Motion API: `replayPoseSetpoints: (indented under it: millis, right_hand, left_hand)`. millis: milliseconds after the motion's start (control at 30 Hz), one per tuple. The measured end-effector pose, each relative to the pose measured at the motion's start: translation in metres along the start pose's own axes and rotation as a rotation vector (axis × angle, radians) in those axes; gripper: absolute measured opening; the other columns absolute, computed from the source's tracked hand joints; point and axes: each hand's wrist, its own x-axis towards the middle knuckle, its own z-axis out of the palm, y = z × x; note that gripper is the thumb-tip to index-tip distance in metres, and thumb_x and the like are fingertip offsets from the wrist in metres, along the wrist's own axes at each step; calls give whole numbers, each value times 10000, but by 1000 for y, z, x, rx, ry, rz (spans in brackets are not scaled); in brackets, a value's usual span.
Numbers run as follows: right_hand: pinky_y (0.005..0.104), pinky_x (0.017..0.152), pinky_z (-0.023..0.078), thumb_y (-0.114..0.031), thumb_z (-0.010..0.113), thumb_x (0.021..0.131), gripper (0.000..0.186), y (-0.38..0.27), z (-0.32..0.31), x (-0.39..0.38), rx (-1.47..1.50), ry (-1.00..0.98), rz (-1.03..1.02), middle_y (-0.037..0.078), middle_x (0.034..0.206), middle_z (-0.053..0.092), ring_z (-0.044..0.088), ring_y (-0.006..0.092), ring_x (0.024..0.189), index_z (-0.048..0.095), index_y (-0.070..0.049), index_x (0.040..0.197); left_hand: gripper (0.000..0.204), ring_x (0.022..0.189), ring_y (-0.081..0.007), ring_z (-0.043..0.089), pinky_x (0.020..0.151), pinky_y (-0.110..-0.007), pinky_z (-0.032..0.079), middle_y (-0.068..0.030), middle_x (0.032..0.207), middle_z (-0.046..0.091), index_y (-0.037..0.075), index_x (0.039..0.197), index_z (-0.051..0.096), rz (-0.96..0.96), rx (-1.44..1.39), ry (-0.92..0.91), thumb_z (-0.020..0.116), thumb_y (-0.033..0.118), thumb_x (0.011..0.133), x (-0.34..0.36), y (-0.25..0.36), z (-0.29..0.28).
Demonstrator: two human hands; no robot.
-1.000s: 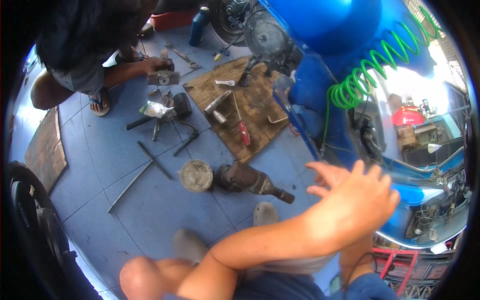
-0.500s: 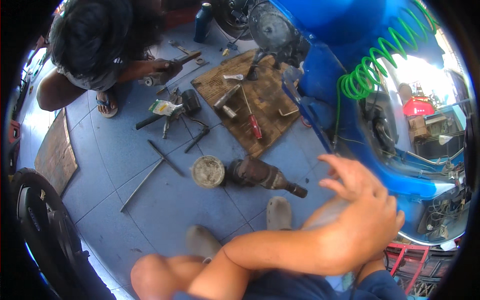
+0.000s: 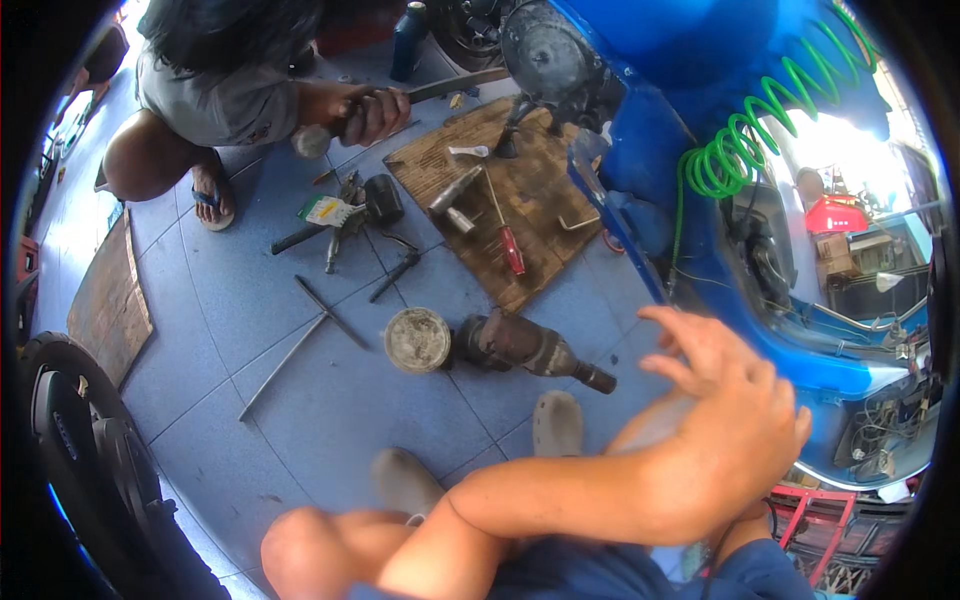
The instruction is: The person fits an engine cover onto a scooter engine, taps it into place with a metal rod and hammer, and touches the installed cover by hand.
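Note:
My left forearm crosses in front of me toward the right knee. At its end my left hand (image 3: 725,440) lies over my right wrist, its fingers bent round the far side. Beyond it, my right hand (image 3: 700,345) hangs with fingers spread leftward, holding nothing; its wrist is hidden. Nearest on the floor is a greasy metal part (image 3: 520,345), lying on its side, with a pale round plate (image 3: 417,340) at its left end and a narrow tip at its right. Left of it, a T-shaped rod tool (image 3: 295,350) rests on the blue tiles.
A red-handled screwdriver (image 3: 511,250) and sockets lie on stained cardboard (image 3: 540,265). Beside it is a black-headed mallet (image 3: 383,200). A co-worker's hand (image 3: 375,115) grips a long dark tool (image 3: 455,87). Blue bodywork (image 3: 640,150), a green coiled hose (image 3: 720,165) and a tyre (image 3: 75,370) flank me.
The co-worker has shifted to the right, and the long tool in their hand now reaches farther right toward the wheel. My hands stay nearly still.

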Motion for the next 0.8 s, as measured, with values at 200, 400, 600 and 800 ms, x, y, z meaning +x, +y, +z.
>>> replayPoseSetpoints:
  millis: [200, 400, 600, 800]
  right_hand:
    - [398, 900, 524, -283, 842, 781, 623, 1, 0, -4, -34, 37, 5, 90, 1044, 700, 663, 266, 970, 615, -185, 1353]
    - [401, 904, 521, -309, 828, 807, 614, 5, 2, -2, -20, 2, 0, 92, 1033, 701, 669, 269, 969, 601, -180, 1363]
    - [404, 917, 511, -328, 806, 842, 605, 7, 0, 1, -28, -69, 6, 93, 1034, 698, 669, 269, 978, 580, -175, 1382]
    - [401, 928, 506, -309, 810, 842, 599, 2, -1, 0, -18, -66, 3, 93, 1046, 695, 666, 266, 991, 580, -175, 1379]
  left_hand:
    - [270, 996, -424, 670, 844, -600, 500, -202, 976, 689, 45, 1079, 694, 44, -80, 40, 628, 218, 881, 1, 1, 4]
    - [281, 998, -412, 673, 837, -584, 505, -182, 974, 694, 47, 1079, 696, 43, -68, 40, 648, 221, 864, 0, 2, 1]
    - [283, 995, -396, 676, 832, -564, 520, -166, 959, 693, 47, 1076, 696, 37, -71, 40, 660, 214, 850, 0, 3, 2]
    - [281, 989, -392, 675, 807, -542, 533, -154, 953, 689, 52, 1082, 700, 57, -91, 47, 671, 207, 849, -1, 2, 0]
